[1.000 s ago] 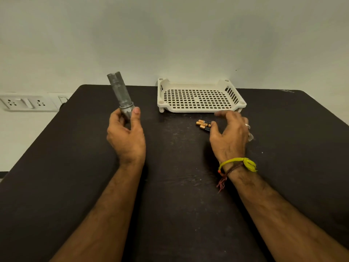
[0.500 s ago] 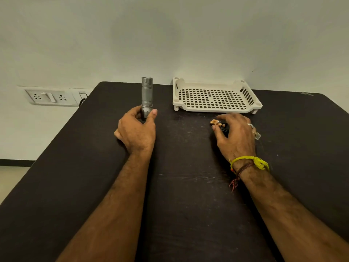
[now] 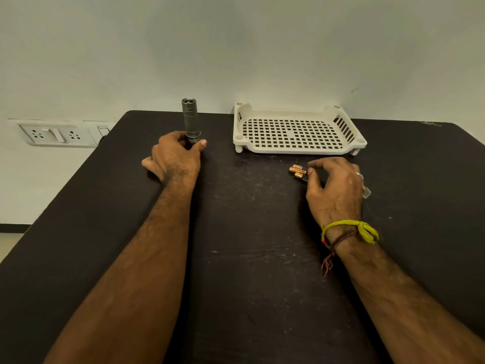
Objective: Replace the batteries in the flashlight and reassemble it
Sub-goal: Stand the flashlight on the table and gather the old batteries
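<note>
left grip clamps flashlight upright | right grip pinches batteries — near tray, on table

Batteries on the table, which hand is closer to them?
Right. The right hand pinches the batteries; the left hand is off to their left, gripping the upright flashlight.

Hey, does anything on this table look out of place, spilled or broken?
Nothing stands out. The left hand holds the flashlight upright; the right hand pinches the batteries lying near the tray. No spill or damage shows.
</note>
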